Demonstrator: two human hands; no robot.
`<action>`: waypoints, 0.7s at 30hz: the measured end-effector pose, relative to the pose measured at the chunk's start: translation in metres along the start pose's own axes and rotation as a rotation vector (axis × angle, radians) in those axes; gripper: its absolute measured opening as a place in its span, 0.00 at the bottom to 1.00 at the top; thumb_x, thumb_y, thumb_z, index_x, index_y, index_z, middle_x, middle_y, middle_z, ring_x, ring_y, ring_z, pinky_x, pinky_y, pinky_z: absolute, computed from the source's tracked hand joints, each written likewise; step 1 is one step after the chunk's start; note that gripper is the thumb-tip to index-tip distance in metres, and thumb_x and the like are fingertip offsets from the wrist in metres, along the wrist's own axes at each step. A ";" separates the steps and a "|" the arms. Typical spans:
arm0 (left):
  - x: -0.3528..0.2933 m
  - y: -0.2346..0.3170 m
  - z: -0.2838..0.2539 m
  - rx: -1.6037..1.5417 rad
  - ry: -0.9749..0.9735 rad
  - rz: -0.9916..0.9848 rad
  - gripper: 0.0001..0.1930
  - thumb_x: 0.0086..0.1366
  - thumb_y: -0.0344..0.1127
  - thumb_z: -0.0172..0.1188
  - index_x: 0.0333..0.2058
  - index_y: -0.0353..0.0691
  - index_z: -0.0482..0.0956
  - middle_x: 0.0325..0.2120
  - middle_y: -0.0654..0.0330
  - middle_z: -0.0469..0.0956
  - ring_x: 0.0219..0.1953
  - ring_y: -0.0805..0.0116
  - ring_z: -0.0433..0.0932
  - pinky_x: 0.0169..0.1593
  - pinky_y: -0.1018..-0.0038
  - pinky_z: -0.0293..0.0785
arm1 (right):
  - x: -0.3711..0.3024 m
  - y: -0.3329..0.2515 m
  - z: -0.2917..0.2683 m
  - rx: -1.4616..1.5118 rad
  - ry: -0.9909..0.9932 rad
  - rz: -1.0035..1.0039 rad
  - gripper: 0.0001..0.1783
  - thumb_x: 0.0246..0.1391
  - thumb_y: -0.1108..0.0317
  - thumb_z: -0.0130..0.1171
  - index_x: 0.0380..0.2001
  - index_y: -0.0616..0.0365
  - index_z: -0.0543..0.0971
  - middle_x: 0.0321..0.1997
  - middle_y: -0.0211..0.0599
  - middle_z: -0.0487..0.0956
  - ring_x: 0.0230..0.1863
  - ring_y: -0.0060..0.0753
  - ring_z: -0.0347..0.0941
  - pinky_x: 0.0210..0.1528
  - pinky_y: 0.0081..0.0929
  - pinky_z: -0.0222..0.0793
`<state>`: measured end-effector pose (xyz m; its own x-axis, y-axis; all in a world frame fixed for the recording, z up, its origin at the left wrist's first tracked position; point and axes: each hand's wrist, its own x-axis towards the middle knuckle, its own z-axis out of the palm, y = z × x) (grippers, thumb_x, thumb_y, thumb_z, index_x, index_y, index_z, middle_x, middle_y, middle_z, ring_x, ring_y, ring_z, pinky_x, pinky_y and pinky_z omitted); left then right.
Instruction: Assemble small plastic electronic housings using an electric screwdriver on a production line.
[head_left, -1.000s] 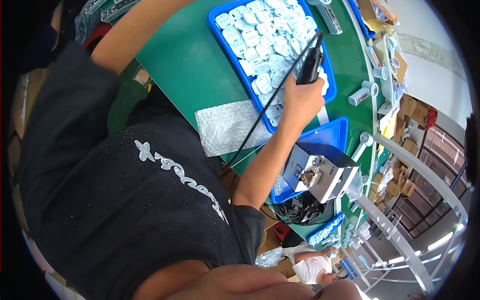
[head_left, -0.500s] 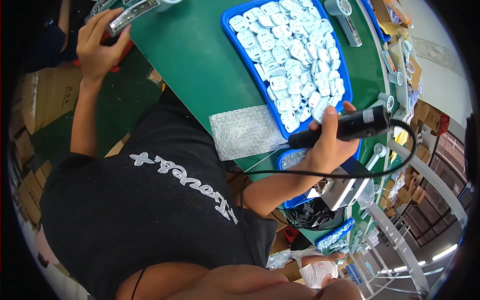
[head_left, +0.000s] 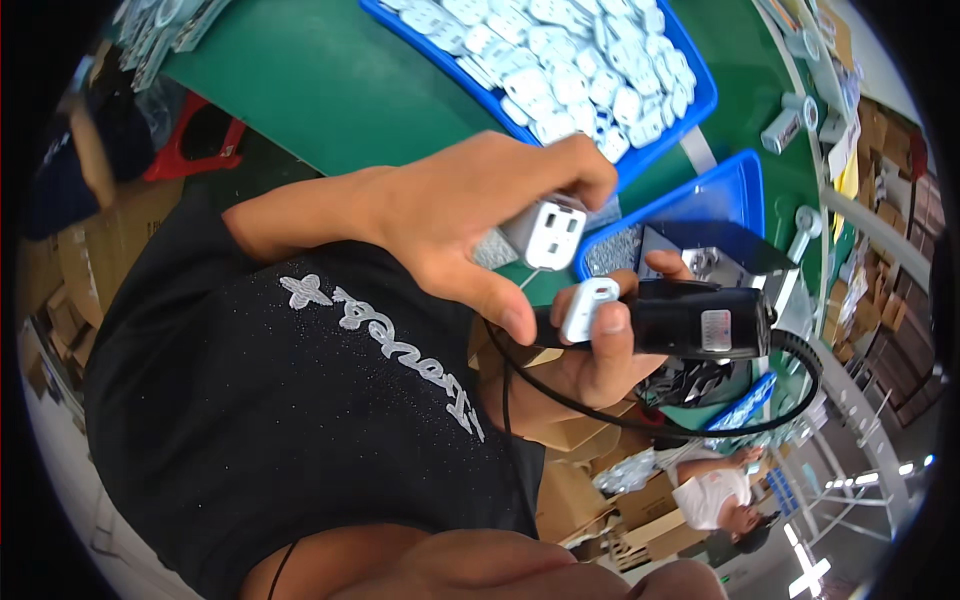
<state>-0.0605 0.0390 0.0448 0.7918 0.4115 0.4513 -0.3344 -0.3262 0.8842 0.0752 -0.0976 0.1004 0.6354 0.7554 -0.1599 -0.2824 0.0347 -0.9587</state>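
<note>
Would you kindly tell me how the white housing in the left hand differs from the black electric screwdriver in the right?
The housing is white; the electric screwdriver is black. The housing shows a squarish end with rectangular openings; the screwdriver has a cylindrical body. The screwdriver has a cable, while none shows on the housing. Both are held, by left hand and right hand respectively.

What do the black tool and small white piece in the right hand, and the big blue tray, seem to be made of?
Black tool: probably satin plastic, given its casing's soft highlights; metal underneath can't be ruled out.
Small white piece: likely smooth moulded plastic, from its rounded edges and neat opening.
Blue tray: seemingly plastic, with even colour and rounded corners.
</note>
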 end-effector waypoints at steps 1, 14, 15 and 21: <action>0.006 -0.003 0.009 -0.065 -0.084 -0.066 0.45 0.45 0.67 0.71 0.46 0.31 0.66 0.37 0.55 0.69 0.32 0.62 0.73 0.34 0.70 0.70 | -0.005 0.001 0.002 -0.028 0.073 -0.031 0.37 0.39 0.72 0.72 0.52 0.69 0.65 0.20 0.34 0.75 0.21 0.23 0.69 0.29 0.18 0.64; 0.011 -0.041 0.063 0.031 0.133 0.247 0.20 0.55 0.44 0.58 0.38 0.31 0.74 0.21 0.55 0.72 0.17 0.61 0.70 0.19 0.68 0.65 | 0.027 -0.020 -0.036 -0.123 0.388 -0.869 0.51 0.49 0.19 0.36 0.45 0.64 0.65 0.16 0.39 0.70 0.11 0.27 0.66 0.11 0.26 0.62; 0.015 -0.041 0.063 0.001 0.107 0.254 0.20 0.55 0.44 0.58 0.38 0.31 0.74 0.21 0.55 0.72 0.17 0.61 0.70 0.19 0.68 0.65 | 0.033 -0.041 -0.046 -0.220 0.461 -0.963 0.50 0.50 0.18 0.33 0.43 0.62 0.66 0.14 0.36 0.68 0.10 0.26 0.62 0.11 0.26 0.62; 0.013 -0.039 0.064 0.022 0.124 0.258 0.21 0.55 0.46 0.56 0.37 0.30 0.76 0.19 0.55 0.72 0.16 0.62 0.69 0.19 0.69 0.64 | 0.083 -0.040 -0.079 -0.388 0.649 -0.802 0.48 0.50 0.18 0.35 0.41 0.58 0.69 0.15 0.35 0.69 0.10 0.28 0.62 0.13 0.26 0.61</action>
<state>-0.0045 0.0023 0.0087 0.6125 0.4131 0.6739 -0.5049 -0.4515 0.7357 0.1962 -0.0876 0.1066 0.8222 0.1145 0.5575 0.5535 0.0675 -0.8301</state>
